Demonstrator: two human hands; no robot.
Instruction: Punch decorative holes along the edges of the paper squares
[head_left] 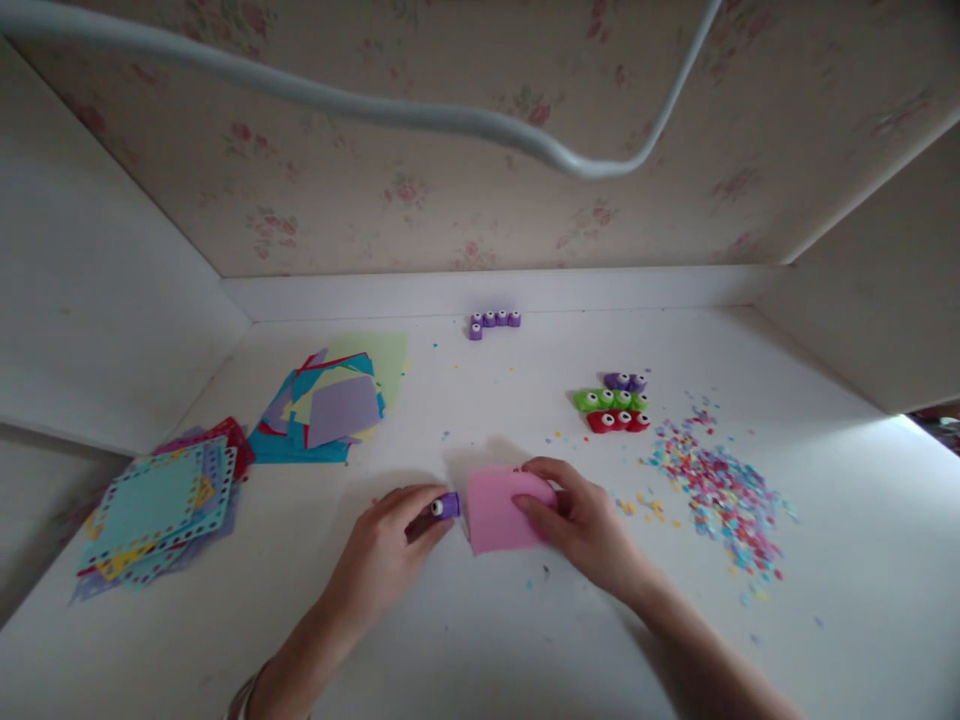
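Head view: table (480, 640).
Left hand (390, 550): clamped on purple punch (447, 505).
Right hand (581, 520): pinching pink paper (499, 510).
Relation: punch touches paper's left edge.

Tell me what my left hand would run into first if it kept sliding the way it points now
Most likely the pink paper square. The left hand holds a small purple punch pointing right and slightly away, and the paper's left edge lies just beyond it, held down by the right hand.
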